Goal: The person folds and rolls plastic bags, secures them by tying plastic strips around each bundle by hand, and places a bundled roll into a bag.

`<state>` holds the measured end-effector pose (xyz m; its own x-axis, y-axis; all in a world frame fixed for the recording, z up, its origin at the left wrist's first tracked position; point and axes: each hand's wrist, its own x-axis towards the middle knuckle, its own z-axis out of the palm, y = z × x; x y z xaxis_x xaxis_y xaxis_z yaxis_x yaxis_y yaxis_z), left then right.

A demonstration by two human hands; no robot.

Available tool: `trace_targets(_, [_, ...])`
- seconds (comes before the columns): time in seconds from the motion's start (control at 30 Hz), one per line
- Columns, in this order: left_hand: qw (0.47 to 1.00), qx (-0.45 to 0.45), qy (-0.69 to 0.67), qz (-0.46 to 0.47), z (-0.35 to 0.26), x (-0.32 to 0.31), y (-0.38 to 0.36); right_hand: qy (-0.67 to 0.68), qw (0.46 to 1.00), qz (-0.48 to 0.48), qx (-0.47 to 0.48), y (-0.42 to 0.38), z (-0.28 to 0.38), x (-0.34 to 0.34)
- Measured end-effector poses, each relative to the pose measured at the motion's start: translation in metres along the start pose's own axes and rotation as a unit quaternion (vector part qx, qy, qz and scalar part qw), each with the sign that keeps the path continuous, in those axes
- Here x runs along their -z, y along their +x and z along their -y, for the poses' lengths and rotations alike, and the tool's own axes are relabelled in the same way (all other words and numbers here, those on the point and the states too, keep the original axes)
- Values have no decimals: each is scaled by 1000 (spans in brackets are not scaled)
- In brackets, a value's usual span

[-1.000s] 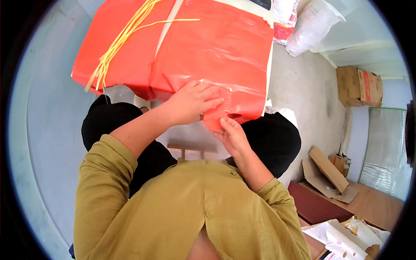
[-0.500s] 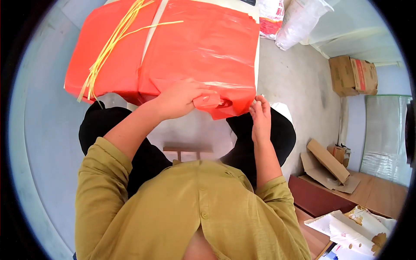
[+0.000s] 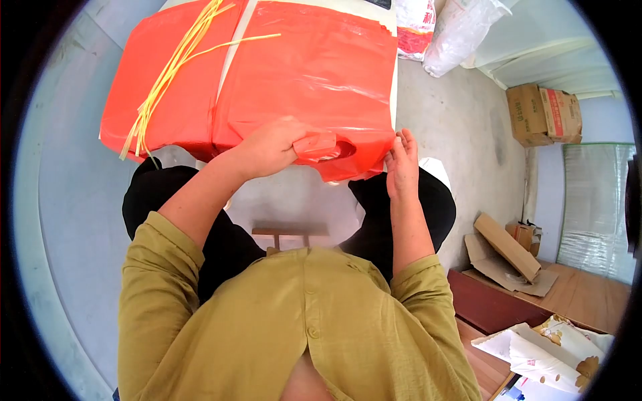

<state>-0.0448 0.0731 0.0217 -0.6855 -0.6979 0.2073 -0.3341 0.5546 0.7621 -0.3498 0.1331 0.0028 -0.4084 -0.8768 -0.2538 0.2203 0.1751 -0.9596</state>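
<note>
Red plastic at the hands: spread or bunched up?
Mostly spread: the red plastic lies broad and nearly flat on top. Its near edge is crumpled between the left hand and right hand. Folds underneath: cannot tell.

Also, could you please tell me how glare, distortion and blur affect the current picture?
In the head view, pale glare streaks cross the red plastic; in the head view, wide-angle distortion bends the outer scene and black fills the corners; the same view shows the left hand and right hand without obvious blur.

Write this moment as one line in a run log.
Left hand: holding red plastic's near edge | Right hand: at its near right corner | Yellow strips: lying on top
</note>
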Motion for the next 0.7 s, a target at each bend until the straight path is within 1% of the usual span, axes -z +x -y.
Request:
trace_targets(0.1, [1000,9,6,5,10,-1,-2,51,998,38,21,11,-10,4])
trace_targets(0.17, [999,25,-10,24,13,1,1,36,999,33,15,16,-10,3])
trace_targets(0.27, [999,14,-32,-23,10,-1,3,5,1000,19,1,16,-2,-1])
trace_targets(0.4, [1000,9,19,-7,8,1,2,11,999,8,-33,-9,13,-5])
trace_targets(0.47, [999,9,43,21,12,-2,0,25,997,37,-59,-31,8,0])
trace_targets(0.53, [998,-23,57,33,7,-6,0,13,994,57,-91,-53,6,8])
trace_targets(0.57, [996,-39,63,40,4,-9,-1,13,994,65,-89,-62,1,16])
trace_targets(0.63, [984,-79,147,68,5,-13,-7,-10,993,98,-71,-67,-29,47])
trace_targets(0.67, [973,-99,189,82,6,-15,-10,-15,990,110,-86,-73,-33,56])
trace_targets(0.7, [967,-116,214,74,7,-19,-14,-20,987,123,-102,-81,-33,61])
